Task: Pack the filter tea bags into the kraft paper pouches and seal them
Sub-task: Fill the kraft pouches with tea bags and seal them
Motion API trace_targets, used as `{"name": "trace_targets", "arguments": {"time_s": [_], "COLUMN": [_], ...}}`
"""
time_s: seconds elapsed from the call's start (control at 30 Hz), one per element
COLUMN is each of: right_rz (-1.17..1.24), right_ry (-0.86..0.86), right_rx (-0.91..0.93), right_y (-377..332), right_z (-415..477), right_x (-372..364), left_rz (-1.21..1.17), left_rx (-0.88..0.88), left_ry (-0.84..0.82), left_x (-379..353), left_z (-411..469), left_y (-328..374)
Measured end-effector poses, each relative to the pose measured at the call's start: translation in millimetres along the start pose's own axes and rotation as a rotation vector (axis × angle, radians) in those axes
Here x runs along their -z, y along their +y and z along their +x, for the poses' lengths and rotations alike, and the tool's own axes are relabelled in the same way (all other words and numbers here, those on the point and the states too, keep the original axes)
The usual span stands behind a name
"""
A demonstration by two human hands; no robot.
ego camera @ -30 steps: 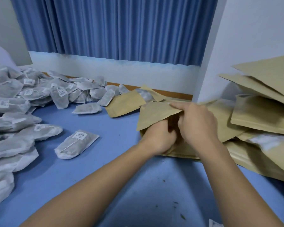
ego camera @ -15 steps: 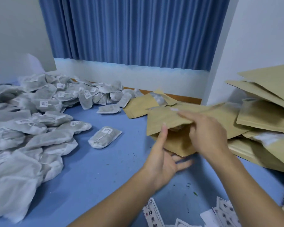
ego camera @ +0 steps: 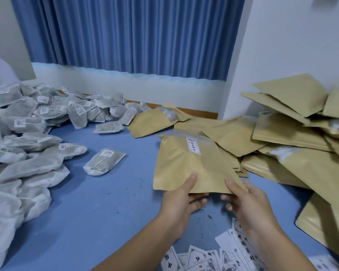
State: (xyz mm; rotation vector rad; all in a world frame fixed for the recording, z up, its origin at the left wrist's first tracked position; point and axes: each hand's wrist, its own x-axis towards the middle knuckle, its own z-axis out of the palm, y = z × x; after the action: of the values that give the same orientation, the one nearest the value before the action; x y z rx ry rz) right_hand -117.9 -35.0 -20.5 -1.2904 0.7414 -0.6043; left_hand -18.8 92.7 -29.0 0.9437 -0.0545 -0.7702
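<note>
While the left hand (ego camera: 181, 200) and the right hand (ego camera: 243, 200) each pinch the near edge of a kraft paper pouch (ego camera: 196, 169), thumbs on its top face and fingers curled beneath, the pouch is held just above the desk (ego camera: 86, 212) at centre view. A white label (ego camera: 193, 146) sits near its far end. At nine o'clock from the pouch a heap of filter tea bags (ego camera: 27, 133) covers the desk's left side, and a single tea bag (ego camera: 104, 161) lies apart between heap and pouch. At three o'clock a pile of pouches (ego camera: 292, 133) rises in overlapping layers, its nearest ones tucked under the held pouch's far right corner. At eleven o'clock another pouch (ego camera: 155, 123) lies flat with a tea bag showing at its mouth. Printed slips (ego camera: 233, 249) are scattered at six o'clock, partly covered by the forearms and cut off by the lower edge. The print on the label and slips is too blurred to read, and whether the held pouch is filled cannot be told. Dark specks dot the blue desk top. A pleated blue curtain (ego camera: 129, 36) hangs at twelve o'clock above a pale sill, and a white wall (ego camera: 282, 45) stands at two o'clock.
</note>
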Motion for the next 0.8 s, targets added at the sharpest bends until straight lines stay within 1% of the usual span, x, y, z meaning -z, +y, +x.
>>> {"name": "trace_targets", "arguments": {"time_s": [0.07, 0.13, 0.27, 0.4, 0.53, 0.7, 0.8], "right_rz": [0.093, 0.126, 0.133, 0.117, 0.054, 0.123, 0.148], "right_ry": [-0.027, -0.063, -0.142, -0.147, -0.097, -0.078, 0.036], "right_rx": [0.039, 0.094, 0.085, 0.113, 0.209, 0.229, 0.305], "right_y": [4.0, 5.2, 6.0, 9.9, 14.7, 12.9, 9.8], "right_z": [-3.3, -6.6, -10.9, -13.8, -13.7, -18.4, -15.7], "right_x": [-1.2, -4.0, -9.1, -11.8, -14.0, -20.3, -16.2], "left_rz": [0.082, 0.134, 0.099, 0.093, 0.111, 0.142, 0.098], "left_rx": [0.015, 0.026, -0.043, -0.072, -0.049, -0.056, -0.123], "left_ry": [-0.024, -0.050, -0.015, -0.021, -0.017, -0.054, -0.059], "left_x": [-1.2, -3.6, -5.8, -5.5, -5.3, -5.9, -2.9], "left_z": [-4.4, -7.5, -9.4, -10.0, -8.3, -6.6, -6.9], "left_y": [-4.2, -8.0, -9.6, -10.9, -11.3, -6.2, -2.4]}}
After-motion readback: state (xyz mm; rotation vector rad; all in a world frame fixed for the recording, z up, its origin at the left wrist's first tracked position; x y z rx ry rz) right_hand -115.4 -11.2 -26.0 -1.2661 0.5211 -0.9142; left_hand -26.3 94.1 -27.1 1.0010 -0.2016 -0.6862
